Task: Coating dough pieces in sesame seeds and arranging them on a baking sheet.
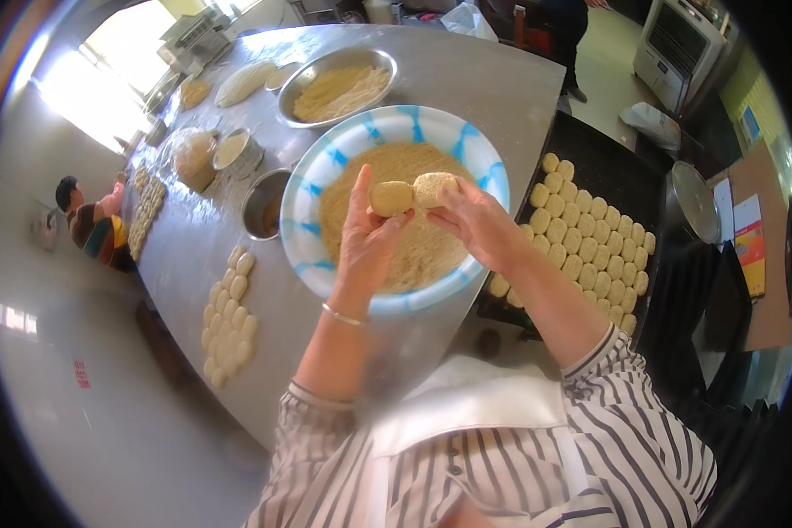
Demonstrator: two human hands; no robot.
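Above a blue-and-white basin (308,276) my two hands are close together. My left hand (371,241) holds an oval dough piece (391,198) between its thumb and raised fingers. In my right hand (480,221) is a second dough piece (433,189), gripped by the fingertips, with a rough, crumb-like coating. The two pieces meet or nearly meet end to end. Below them the basin holds a bed of tan crumbs or seeds (412,261). To the right, a black tray (597,152) carries rows of coated oval pieces (587,249).
Smooth dough pieces (228,323) lie on the metal table (290,356) to the left. Behind are a metal bowl (264,204), a large steel bowl of yellowish meal (343,92) and a dough mass (244,84). Another person (96,221) is at the far left edge; another stands behind.
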